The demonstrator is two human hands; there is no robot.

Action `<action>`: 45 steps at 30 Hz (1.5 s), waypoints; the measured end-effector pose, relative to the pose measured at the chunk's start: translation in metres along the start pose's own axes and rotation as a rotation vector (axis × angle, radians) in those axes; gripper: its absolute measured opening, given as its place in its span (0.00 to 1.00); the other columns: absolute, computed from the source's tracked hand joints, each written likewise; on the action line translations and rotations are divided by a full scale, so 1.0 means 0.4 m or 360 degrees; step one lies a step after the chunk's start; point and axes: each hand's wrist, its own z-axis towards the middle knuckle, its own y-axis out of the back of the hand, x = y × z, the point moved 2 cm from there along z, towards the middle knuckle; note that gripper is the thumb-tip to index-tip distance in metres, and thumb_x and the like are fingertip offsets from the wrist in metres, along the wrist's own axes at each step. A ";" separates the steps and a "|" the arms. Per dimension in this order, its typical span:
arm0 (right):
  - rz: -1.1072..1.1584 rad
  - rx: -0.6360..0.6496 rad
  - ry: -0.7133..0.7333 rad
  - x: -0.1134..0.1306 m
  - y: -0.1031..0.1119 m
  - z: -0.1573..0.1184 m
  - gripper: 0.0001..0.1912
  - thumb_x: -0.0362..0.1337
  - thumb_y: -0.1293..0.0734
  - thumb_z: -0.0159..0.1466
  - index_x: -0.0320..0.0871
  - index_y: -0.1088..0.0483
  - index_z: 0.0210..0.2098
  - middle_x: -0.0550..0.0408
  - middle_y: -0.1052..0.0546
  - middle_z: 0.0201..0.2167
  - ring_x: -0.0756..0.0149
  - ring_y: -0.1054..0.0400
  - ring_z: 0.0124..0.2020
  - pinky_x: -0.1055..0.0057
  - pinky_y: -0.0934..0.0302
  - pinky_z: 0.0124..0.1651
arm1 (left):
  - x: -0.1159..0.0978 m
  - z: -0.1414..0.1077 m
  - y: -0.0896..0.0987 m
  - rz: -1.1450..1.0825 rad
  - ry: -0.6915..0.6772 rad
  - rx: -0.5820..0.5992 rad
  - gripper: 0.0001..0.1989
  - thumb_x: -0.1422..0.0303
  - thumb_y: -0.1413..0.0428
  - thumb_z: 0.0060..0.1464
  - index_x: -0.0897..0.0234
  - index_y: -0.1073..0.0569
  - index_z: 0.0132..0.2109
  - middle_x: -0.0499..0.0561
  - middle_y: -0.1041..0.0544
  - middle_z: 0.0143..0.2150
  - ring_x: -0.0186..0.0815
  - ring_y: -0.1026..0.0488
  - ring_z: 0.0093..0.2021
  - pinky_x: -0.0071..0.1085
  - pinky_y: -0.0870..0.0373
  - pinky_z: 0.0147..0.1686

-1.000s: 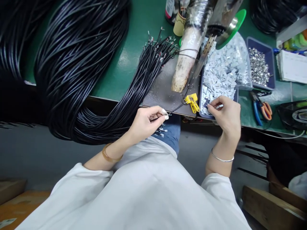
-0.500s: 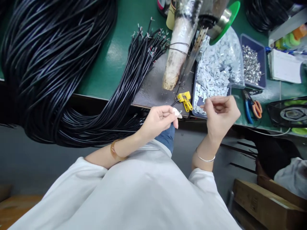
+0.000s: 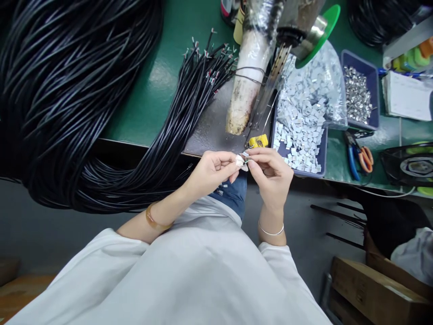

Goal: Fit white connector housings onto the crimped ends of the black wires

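The left hand [image 3: 216, 170] pinches a thin wire with a green tip [image 3: 246, 161]; the right hand [image 3: 273, 174], fingertips closed on a small white connector [image 3: 245, 154], has come in from the tray [image 3: 323, 168] to meet it. Both work at the bench [image 3: 149, 108] edge, in a tight space between the black cables [image 3: 169, 131] and the tray, just before the yellow clip [image 3: 258, 141]. Open green surface lies beyond the cables.
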 end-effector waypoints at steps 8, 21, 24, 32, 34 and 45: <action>0.0244 0.0132 -0.0073 -0.023 0.009 0.007 0.04 0.33 0.30 0.61 0.49 0.23 0.35 0.56 0.20 0.39 0.69 0.24 0.40 0.69 0.26 0.42 | 0.003 0.003 0.010 -0.0182 0.0233 0.0227 0.19 0.54 0.38 0.54 0.68 0.27 0.30 0.45 0.31 0.18 0.21 0.49 0.15 0.24 0.56 0.15; 0.0307 0.0187 0.0036 -0.016 0.023 0.002 0.09 0.29 0.30 0.61 0.51 0.21 0.37 0.57 0.19 0.39 0.68 0.24 0.41 0.69 0.25 0.44 | 0.005 -0.002 0.012 -0.0159 0.0238 0.0352 0.22 0.55 0.42 0.59 0.69 0.30 0.25 0.45 0.33 0.17 0.20 0.49 0.15 0.21 0.56 0.15; 0.0303 0.0189 0.0038 -0.019 0.020 0.002 0.09 0.30 0.29 0.60 0.51 0.21 0.37 0.58 0.19 0.40 0.69 0.23 0.40 0.69 0.25 0.44 | 0.009 -0.003 0.014 -0.0155 0.0238 0.0378 0.22 0.56 0.42 0.59 0.69 0.30 0.25 0.45 0.32 0.17 0.20 0.49 0.15 0.21 0.56 0.15; -0.0115 0.0189 0.0250 0.013 0.032 -0.010 0.10 0.28 0.29 0.60 0.49 0.22 0.37 0.57 0.18 0.41 0.68 0.24 0.42 0.65 0.27 0.48 | -0.001 -0.007 0.013 -0.0144 0.0266 0.0363 0.21 0.58 0.39 0.56 0.69 0.29 0.23 0.45 0.33 0.16 0.20 0.48 0.15 0.20 0.54 0.15; -0.0139 0.0196 0.0247 0.017 0.032 -0.014 0.09 0.28 0.29 0.60 0.49 0.23 0.37 0.56 0.19 0.42 0.67 0.24 0.43 0.64 0.27 0.49 | 0.002 -0.009 0.015 -0.0117 0.0243 0.0330 0.16 0.61 0.38 0.54 0.70 0.27 0.26 0.45 0.31 0.17 0.21 0.44 0.16 0.19 0.50 0.17; 0.0006 -0.0115 0.0050 0.014 0.009 -0.019 0.11 0.29 0.29 0.60 0.51 0.21 0.39 0.57 0.19 0.41 0.66 0.24 0.44 0.64 0.27 0.48 | 0.004 -0.014 0.008 0.0163 -0.0253 -0.0183 0.05 0.71 0.40 0.51 0.70 0.23 0.32 0.45 0.30 0.22 0.22 0.38 0.22 0.19 0.40 0.22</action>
